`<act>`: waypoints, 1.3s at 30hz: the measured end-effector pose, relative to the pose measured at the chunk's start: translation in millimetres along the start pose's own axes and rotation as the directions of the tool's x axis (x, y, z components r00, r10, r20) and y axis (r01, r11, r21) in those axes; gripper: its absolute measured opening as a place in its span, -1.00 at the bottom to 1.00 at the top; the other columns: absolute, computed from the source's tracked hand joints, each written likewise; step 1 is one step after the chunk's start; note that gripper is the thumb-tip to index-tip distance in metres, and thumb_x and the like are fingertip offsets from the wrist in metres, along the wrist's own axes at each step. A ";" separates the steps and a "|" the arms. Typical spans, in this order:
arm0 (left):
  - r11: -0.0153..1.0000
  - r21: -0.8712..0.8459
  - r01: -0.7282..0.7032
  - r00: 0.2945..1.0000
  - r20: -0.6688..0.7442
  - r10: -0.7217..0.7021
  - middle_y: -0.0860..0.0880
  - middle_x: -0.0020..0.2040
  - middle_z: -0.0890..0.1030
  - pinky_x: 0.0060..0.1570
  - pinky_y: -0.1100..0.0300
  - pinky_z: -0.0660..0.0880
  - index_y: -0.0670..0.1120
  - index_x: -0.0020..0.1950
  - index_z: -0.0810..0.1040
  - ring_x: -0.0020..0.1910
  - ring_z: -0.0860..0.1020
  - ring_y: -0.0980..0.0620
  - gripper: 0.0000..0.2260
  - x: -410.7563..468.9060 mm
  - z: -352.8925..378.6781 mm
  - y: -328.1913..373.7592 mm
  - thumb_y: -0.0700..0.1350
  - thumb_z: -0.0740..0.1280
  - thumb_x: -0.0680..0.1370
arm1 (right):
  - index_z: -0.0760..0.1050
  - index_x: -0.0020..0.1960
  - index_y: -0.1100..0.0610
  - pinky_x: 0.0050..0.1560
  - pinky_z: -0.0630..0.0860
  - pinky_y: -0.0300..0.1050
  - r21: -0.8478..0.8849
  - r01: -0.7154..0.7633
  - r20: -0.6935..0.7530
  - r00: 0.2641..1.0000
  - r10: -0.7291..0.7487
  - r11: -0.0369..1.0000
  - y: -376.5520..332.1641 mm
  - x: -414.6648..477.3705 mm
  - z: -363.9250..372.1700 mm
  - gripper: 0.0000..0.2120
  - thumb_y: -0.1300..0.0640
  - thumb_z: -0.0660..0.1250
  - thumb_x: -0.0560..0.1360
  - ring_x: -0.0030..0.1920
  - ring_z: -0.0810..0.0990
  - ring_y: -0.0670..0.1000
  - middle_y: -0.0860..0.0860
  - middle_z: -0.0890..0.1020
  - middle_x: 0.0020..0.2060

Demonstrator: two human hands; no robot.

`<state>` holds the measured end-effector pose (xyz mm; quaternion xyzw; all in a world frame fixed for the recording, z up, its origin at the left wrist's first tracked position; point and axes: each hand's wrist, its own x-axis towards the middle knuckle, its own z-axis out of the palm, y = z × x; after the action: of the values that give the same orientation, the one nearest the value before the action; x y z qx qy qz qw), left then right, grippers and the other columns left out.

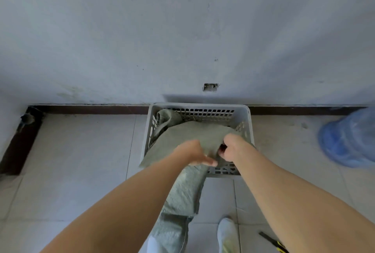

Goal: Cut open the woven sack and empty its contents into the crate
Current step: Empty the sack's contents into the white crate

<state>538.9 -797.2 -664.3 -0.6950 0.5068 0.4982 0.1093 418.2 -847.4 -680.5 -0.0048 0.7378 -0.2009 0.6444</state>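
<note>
A grey perforated plastic crate (199, 110) sits on the tiled floor (81, 151) hard against the skirting of a pale wall (182, 29), and the grey-green woven sack (194, 137) is draped across it: the upper part lies inside and over the crate, while the lower part hangs over the near rim and trails down onto the floor between the person's feet. Holding the sack over the crate this way should let whatever it carries drop inside and not onto the tiles; the contents themselves are hidden under the fabric, so how much has come out cannot be judged.

The left hand (194, 153) lies on the sack near the crate's front edge, its fingers (211, 162) mostly extended and pressing or pinching a fold; whether they fully clamp the cloth is not clear. The right hand (231, 147) is curled into a fist, bunching the fabric at the crate's right side, apparently to lift and shake it.

A dark tool with yellow marks (274, 241), probably the cutter, lies on the floor by the right forearm, near a white shoe (226, 232), which suggests the cutting is done. A blue water bottle (349, 137) lies well off to the right.
</note>
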 end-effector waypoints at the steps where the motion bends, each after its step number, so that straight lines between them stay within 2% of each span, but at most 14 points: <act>1: 1.000 0.011 0.016 1.000 -0.022 -0.015 -0.09 0.19 0.54 0.11 0.05 0.48 -0.13 0.30 0.38 0.11 0.51 -0.09 -0.29 -8.7 3.3 1.0 0.21 0.49 0.31 | 0.44 0.12 0.23 -0.28 0.54 -0.13 0.047 -0.012 0.019 1.000 0.011 0.999 -4.9 -15.3 3.1 -0.84 0.33 0.15 0.58 -0.16 0.57 0.11 0.16 0.55 -0.14; 5: 0.961 0.243 0.130 0.936 -0.350 -0.038 -0.11 0.19 0.47 0.18 -0.02 0.44 -0.10 0.22 0.42 0.18 0.44 -0.12 -0.70 -38.3 -14.9 -3.5 -0.13 0.31 0.50 | 0.40 0.18 0.25 -0.54 0.46 -0.16 0.161 0.003 0.063 0.998 -0.013 0.987 -26.5 -70.1 9.0 -0.83 0.29 0.16 0.60 -0.32 0.44 0.06 0.17 0.46 -0.19; 8: 0.950 0.248 0.190 0.863 -0.503 -0.041 -0.13 0.15 0.46 0.13 0.00 0.44 -0.13 0.14 0.48 0.12 0.42 -0.11 -0.76 -60.3 -46.3 -14.6 -0.29 0.17 0.52 | 0.40 0.17 0.24 -0.42 0.46 -0.19 0.190 0.073 0.006 0.997 -0.075 0.979 -42.7 -104.5 1.4 -0.84 0.26 0.13 0.62 -0.31 0.41 0.06 0.16 0.43 -0.21; 13: 0.991 -0.119 0.059 0.823 -0.556 -0.115 -0.18 0.07 0.51 -0.21 0.05 0.43 -0.16 0.12 0.46 -0.08 0.53 -0.14 -0.72 -84.1 -71.4 -0.7 -0.36 0.10 0.48 | 0.38 -0.01 0.22 -0.45 0.44 -0.19 0.175 0.076 0.107 0.990 -0.095 0.982 -58.9 -155.9 -7.1 -0.95 0.30 0.16 0.57 -0.30 0.39 0.04 0.12 0.41 -0.23; 16: 0.818 -0.572 -0.066 0.784 -0.537 -0.312 -0.24 0.04 0.52 -0.22 0.05 0.50 -0.18 0.02 0.44 -0.19 0.49 -0.13 -0.76 -93.4 -89.3 9.8 -0.38 0.08 0.47 | 0.36 -0.18 0.23 -0.04 0.46 -0.04 0.047 0.080 0.217 0.972 -0.088 0.996 -64.4 -188.3 -14.1 -0.89 0.30 0.25 0.51 -0.25 0.43 0.02 0.10 0.45 -0.24; 20: 0.697 -0.681 -0.224 0.781 -0.553 -0.290 -0.20 0.05 0.43 -0.28 0.11 0.42 -0.16 0.04 0.33 -0.21 0.40 -0.04 -0.82 -112.2 -106.8 27.7 -0.36 0.13 0.48 | 0.32 -0.23 0.25 0.20 0.47 0.20 0.214 0.059 0.311 0.942 -0.126 0.975 -73.0 -216.3 -17.9 -0.82 0.34 0.14 0.55 -0.42 0.33 0.00 0.13 0.38 -0.34; 22: 0.792 -0.589 -0.164 0.842 -0.502 -0.199 -0.21 0.25 0.30 0.00 0.03 0.50 -0.21 0.24 0.28 0.02 0.42 -0.12 -0.64 -120.3 -102.8 35.0 -0.28 0.26 0.47 | 0.31 -0.24 0.25 0.16 0.45 0.23 0.316 0.057 0.339 0.926 -0.169 0.947 -80.1 -227.2 -15.1 -0.79 0.35 0.11 0.57 -0.43 0.30 -0.01 0.14 0.36 -0.34; 24: 0.908 -0.419 0.000 0.934 -0.325 -0.150 -0.18 0.39 0.15 0.30 -0.08 0.38 -0.20 0.44 0.10 0.29 0.32 -0.21 -0.28 -121.5 -87.1 34.1 -0.18 0.41 0.40 | 0.32 -0.24 0.27 0.19 0.44 0.24 0.342 0.063 0.351 0.917 -0.190 0.938 -86.7 -238.8 -10.1 -0.78 0.35 0.08 0.58 -0.43 0.32 -0.01 0.15 0.37 -0.33; 26: 0.961 -0.264 0.078 0.958 -0.245 -0.145 -0.16 0.40 0.16 0.33 -0.15 0.34 -0.07 0.50 0.03 0.35 0.30 -0.24 -0.17 -118.4 -69.2 27.8 -0.12 0.46 0.37 | 0.31 -0.24 0.27 0.21 0.43 0.23 0.342 0.089 0.352 0.911 -0.216 0.935 -93.9 -247.5 -5.6 -0.77 0.34 0.07 0.58 -0.43 0.31 -0.01 0.14 0.37 -0.34; 29: 0.975 -0.196 0.104 0.900 -0.398 -0.176 -0.17 0.22 0.48 0.15 -0.11 0.49 -0.06 0.30 0.41 0.12 0.51 -0.21 -0.64 -110.5 -63.5 11.5 -0.23 0.20 0.50 | 0.31 -0.27 0.25 -0.02 0.56 0.13 0.260 0.181 0.297 0.919 -0.257 0.948 -104.1 -246.3 -8.0 -0.77 0.34 0.09 0.56 -0.48 0.33 -0.02 0.13 0.37 -0.39; 32: 0.969 -0.234 0.085 0.815 -0.543 -0.202 -0.12 0.00 0.58 -0.07 0.06 0.48 -0.16 0.05 0.53 0.00 0.55 -0.17 -0.77 -114.4 -82.9 5.6 -0.28 0.10 0.55 | 0.38 -0.15 0.23 -0.45 0.60 -0.02 0.073 0.296 0.172 0.937 -0.305 0.952 -112.1 -236.8 -19.4 -0.89 0.31 0.15 0.55 -0.46 0.45 0.01 0.11 0.42 -0.35; 33: 0.966 -0.254 0.046 0.791 -0.582 -0.191 -0.11 -0.05 0.57 -0.13 0.07 0.45 -0.15 0.02 0.52 -0.03 0.55 -0.17 -0.77 -120.4 -93.2 8.7 -0.29 0.09 0.55 | 0.40 -0.04 0.22 -0.41 0.58 -0.02 0.016 0.317 0.159 0.936 -0.316 0.948 -111.2 -234.6 -22.5 -0.97 0.27 0.20 0.56 -0.38 0.49 0.03 0.11 0.46 -0.29; 36: 0.952 -0.294 -0.084 0.758 -0.639 -0.130 -0.09 -0.21 0.51 -0.22 0.07 0.41 -0.13 -0.10 0.44 -0.15 0.50 -0.16 -0.81 -138.5 -125.1 31.8 -0.34 0.07 0.50 | 0.44 0.14 0.17 -0.13 0.56 0.02 -0.109 0.382 0.178 0.916 -0.360 0.918 -105.5 -232.7 -25.8 -0.84 0.17 0.26 0.57 -0.14 0.55 0.10 0.15 0.59 0.00; 39: 0.867 -0.449 -0.217 0.797 -0.594 -0.108 -0.13 -0.15 0.51 -0.27 0.09 0.45 -0.15 -0.01 0.43 -0.17 0.48 -0.13 -0.82 -152.7 -146.7 57.1 -0.34 0.12 0.48 | 0.45 0.27 0.26 -0.08 0.55 -0.02 -0.273 0.517 0.249 0.853 -0.459 0.811 -106.7 -248.9 -22.1 -0.69 0.24 0.28 0.54 -0.02 0.57 0.11 0.21 0.58 0.11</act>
<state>579.3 -829.0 -451.1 -0.8052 0.3899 0.3673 -0.2543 412.4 -872.9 -410.1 -0.3198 0.6763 -0.2322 0.6216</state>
